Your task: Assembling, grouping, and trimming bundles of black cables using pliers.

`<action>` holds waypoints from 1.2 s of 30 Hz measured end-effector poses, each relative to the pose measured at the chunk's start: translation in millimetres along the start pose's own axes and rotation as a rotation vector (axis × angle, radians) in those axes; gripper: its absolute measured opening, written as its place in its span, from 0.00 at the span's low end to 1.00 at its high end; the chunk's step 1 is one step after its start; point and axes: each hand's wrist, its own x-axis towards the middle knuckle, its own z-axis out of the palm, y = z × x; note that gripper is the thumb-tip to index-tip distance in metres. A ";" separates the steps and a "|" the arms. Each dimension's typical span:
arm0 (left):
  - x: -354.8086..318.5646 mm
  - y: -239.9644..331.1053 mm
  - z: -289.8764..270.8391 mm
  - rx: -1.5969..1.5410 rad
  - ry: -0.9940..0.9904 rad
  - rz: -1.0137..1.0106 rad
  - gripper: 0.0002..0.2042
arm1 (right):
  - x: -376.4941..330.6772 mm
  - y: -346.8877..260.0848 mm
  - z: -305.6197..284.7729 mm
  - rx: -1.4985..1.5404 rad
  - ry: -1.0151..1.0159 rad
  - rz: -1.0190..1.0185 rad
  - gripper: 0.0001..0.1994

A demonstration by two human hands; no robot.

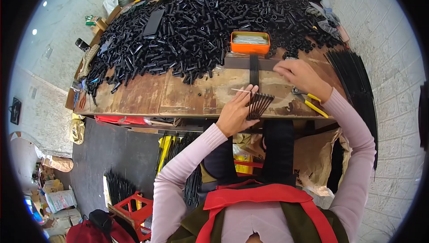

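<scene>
Head view: the left hand (235, 112) is clamped on a fanned bundle of thin black rods (258, 104) at the near edge of the wooden desk (147, 94), a pale thin stick (243, 90) lying just by its fingertips. The right hand (300, 75) rests fingers together, palm down, to the right of a row of black rods (254, 69) running away toward an orange tray (250, 42). Yellow-handled pliers (313, 101) lie near right, and a large heap of black tubes (192, 24) fills the far desk
</scene>
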 end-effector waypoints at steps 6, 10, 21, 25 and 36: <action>9.5 -0.7 -11.0 0.061 -0.183 -0.049 0.43 | 108.8 65.0 25.0 -0.020 0.160 -0.137 0.11; 12.7 -2.8 -11.2 0.034 -0.237 -0.047 0.47 | 165.1 97.2 50.5 -0.209 0.033 -0.103 0.09; 7.6 -4.7 -7.3 0.033 -0.168 -0.050 0.46 | 159.2 68.6 25.8 -0.176 0.160 -0.121 0.05; 7.6 -4.1 -5.6 0.088 -0.150 -0.030 0.43 | 116.3 53.8 28.2 -0.265 0.157 -0.185 0.05; 11.8 -0.8 -8.9 0.079 -0.137 -0.031 0.39 | 40.2 71.9 32.6 -0.399 0.005 -0.114 0.19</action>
